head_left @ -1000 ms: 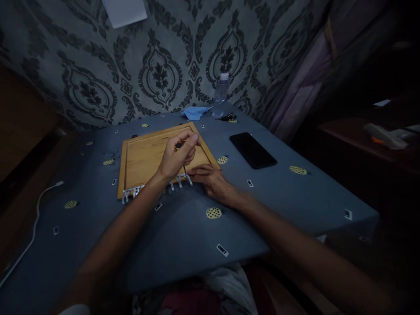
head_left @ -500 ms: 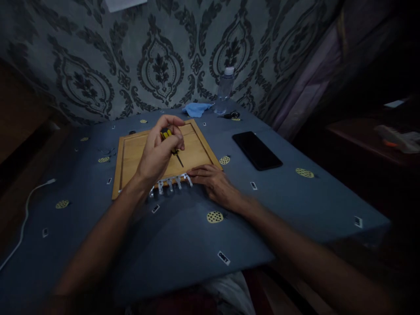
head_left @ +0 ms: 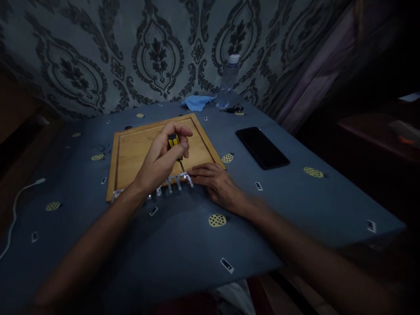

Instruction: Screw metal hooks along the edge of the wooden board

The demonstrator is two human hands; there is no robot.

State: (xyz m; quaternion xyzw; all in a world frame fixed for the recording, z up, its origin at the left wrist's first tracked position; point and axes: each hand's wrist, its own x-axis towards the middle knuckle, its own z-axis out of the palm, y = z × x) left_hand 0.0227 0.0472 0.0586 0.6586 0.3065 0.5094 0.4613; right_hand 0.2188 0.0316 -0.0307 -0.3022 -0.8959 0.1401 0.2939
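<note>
My left hand [head_left: 164,155] is closed around the yellow-and-black handle of a screwdriver [head_left: 173,140]. Its thin shaft points down to the right end of a metal hook rail [head_left: 169,180]; whether the tip sits in a screw is too small to tell. The rail lies along the near edge of a framed wooden board [head_left: 131,153], its hooks hanging over that edge. My left wrist covers part of the rail. My right hand [head_left: 215,181] lies flat with fingers stretched out, the fingertips touching the rail's right end and the board's near right corner.
A black phone [head_left: 262,148] lies right of the board. Behind stand a water bottle [head_left: 228,83], a blue cloth [head_left: 197,103] and a small black item [head_left: 234,108]. A white cable [head_left: 16,205] runs along the left of the blue tablecloth [head_left: 157,258]. A patterned wall closes the back.
My left hand has lowered the screwdriver, turned more upright, bringing its tip to the rail's right end. My right hand stays at that end. The camera view has shifted slightly.
</note>
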